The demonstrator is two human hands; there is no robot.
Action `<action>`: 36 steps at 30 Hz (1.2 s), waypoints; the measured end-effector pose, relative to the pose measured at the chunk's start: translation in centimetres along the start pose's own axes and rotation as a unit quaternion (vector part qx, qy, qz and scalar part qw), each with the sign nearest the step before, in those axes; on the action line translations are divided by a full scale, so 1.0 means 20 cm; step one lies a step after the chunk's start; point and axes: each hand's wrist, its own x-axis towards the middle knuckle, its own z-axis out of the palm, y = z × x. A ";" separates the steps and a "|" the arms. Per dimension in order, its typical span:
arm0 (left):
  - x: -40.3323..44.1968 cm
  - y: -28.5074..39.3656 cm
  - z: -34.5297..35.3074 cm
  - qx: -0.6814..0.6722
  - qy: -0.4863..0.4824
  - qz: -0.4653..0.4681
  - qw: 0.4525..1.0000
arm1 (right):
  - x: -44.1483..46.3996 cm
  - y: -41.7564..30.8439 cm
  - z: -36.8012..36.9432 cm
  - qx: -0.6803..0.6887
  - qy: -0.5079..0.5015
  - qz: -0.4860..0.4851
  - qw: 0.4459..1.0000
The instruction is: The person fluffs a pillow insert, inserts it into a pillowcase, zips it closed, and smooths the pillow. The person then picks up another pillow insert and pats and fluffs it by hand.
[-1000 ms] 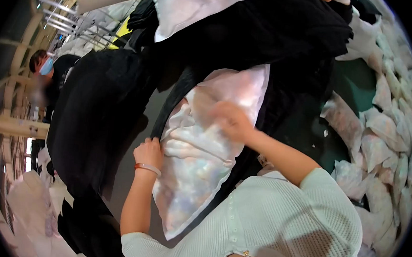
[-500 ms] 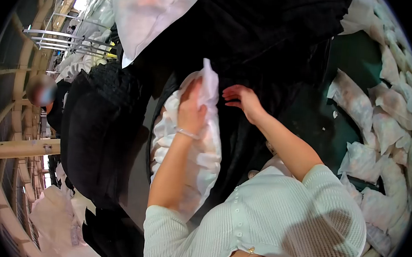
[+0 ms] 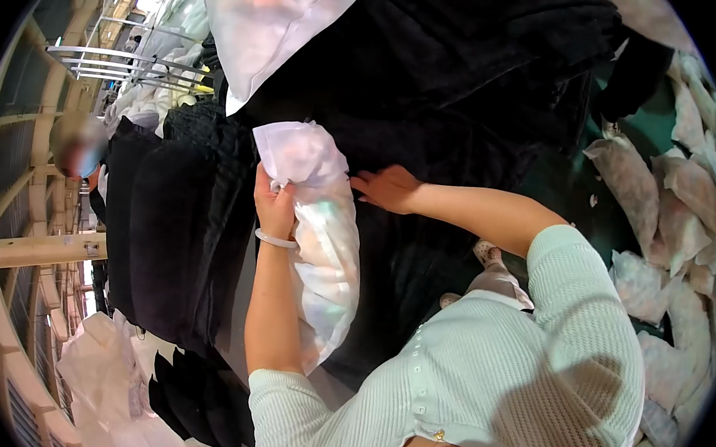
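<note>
A long, stuffed white translucent bag (image 3: 323, 246) lies across the middle of the view, with pale pink and greenish contents showing through. Its far end is folded or bunched over. My left hand (image 3: 275, 209), with a pale bangle at the wrist, grips the bag's left edge near that end; the thumb shows in front and the fingers are mostly hidden. On the other side, my right hand (image 3: 391, 188) has its fingers stretched toward the bag's right edge, holding nothing. Whether the fingertips touch the bag, I cannot tell. Black fabric (image 3: 429, 158) lies beneath and beyond.
Another white bag (image 3: 277, 18) rests at the top over the black fabric. Stacked black textiles (image 3: 174, 236) stand on the left, near a masked person (image 3: 80, 154) and a metal rack (image 3: 128, 66). Filled bags (image 3: 684, 196) pile up at right, where another person's dark-clad leg (image 3: 634, 77) shows.
The bag has turned over and its far end is now bunched. My left hand has moved from the bag's top to its left edge. My right hand has come closer to the bag.
</note>
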 end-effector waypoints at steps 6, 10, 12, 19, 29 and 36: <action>0.01 -0.11 -0.21 -0.054 0.027 -0.064 0.996 | -0.02 -0.02 0.03 0.005 0.007 -0.068 0.998; -0.01 -0.13 -0.19 -0.067 0.058 -0.073 0.993 | 0.12 -0.01 0.10 -0.084 0.010 -0.033 0.996; -0.02 -0.17 -0.20 -0.049 0.068 -0.051 0.995 | 0.20 -0.03 0.09 -0.124 -0.130 0.032 0.983; -0.14 -0.18 -0.19 0.314 -0.023 0.168 0.934 | 0.07 -0.23 -0.29 -0.121 -0.081 -0.057 0.988; -0.16 -0.27 0.52 0.510 -0.261 0.106 0.812 | -0.07 -0.50 -0.33 0.058 0.082 -0.102 0.990; -0.02 -0.24 0.64 0.513 -0.333 -0.008 0.791 | -0.24 -0.20 -0.42 -0.009 0.117 0.004 0.993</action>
